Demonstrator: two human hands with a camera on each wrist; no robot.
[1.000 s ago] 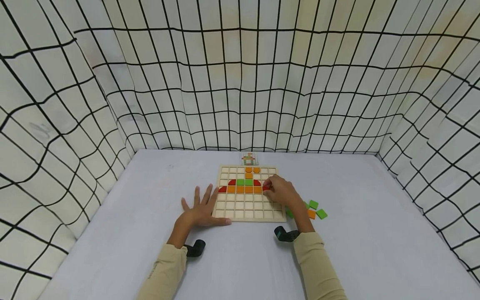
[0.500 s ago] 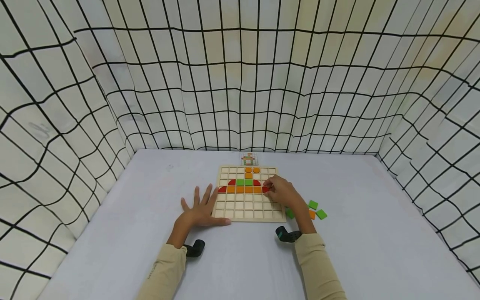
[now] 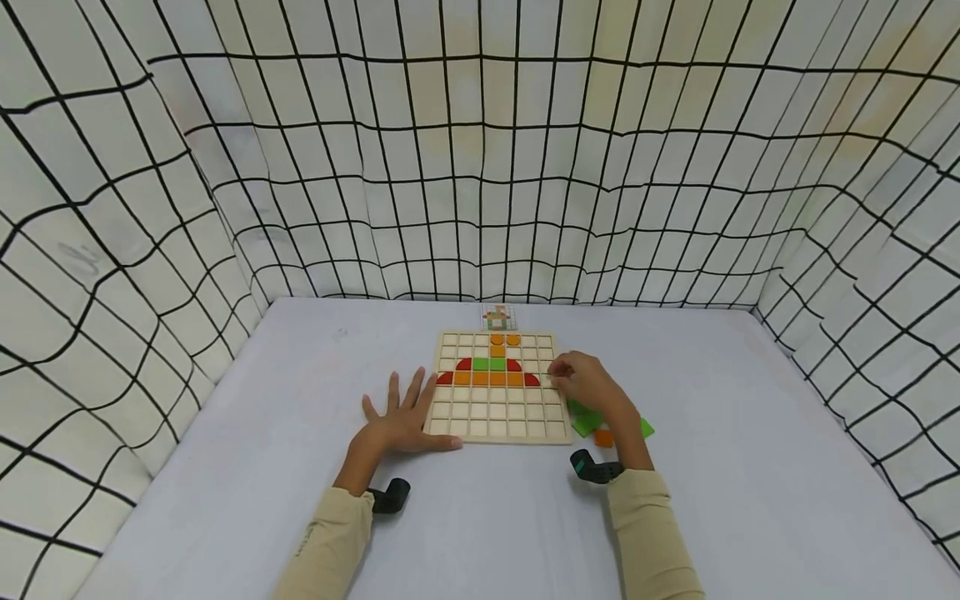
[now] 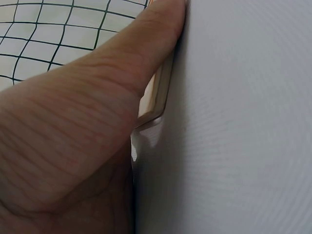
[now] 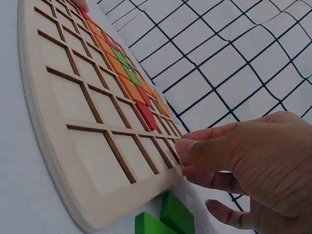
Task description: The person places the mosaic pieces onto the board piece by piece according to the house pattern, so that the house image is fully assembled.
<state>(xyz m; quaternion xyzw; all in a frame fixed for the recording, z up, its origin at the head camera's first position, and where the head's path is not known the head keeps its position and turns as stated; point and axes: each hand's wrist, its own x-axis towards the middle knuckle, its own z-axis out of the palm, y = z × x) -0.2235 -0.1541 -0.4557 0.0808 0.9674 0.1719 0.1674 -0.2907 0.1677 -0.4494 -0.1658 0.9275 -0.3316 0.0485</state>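
A wooden grid board (image 3: pixel 495 442) lies on the table with coloured tiles in its cells. Its orange row (image 3: pixel 487 379) ends in a red rounded tile (image 3: pixel 446 379) on the left and another red tile (image 3: pixel 532 380) on the right. Green tiles (image 3: pixel 489 365) sit above. My left hand (image 3: pixel 401 425) rests with spread fingers at the board's left edge, thumb along the near corner. At the right edge is my right hand (image 3: pixel 588 385), its fingers bent loosely. In the right wrist view, no tile shows between the thumb and fingers of that hand (image 5: pixel 273 161).
Loose green tiles (image 3: pixel 588 423) and an orange tile (image 3: pixel 603 438) lie right of the board, partly under the right forearm. A small pattern card (image 3: pixel 498 317) lies behind the board. Black netting (image 3: pixel 480 179) lines the walls around the white table (image 3: pixel 480 517).
My right hand has let go of the red tile at the row's right end and drawn away to the right. The left hand has stayed put.
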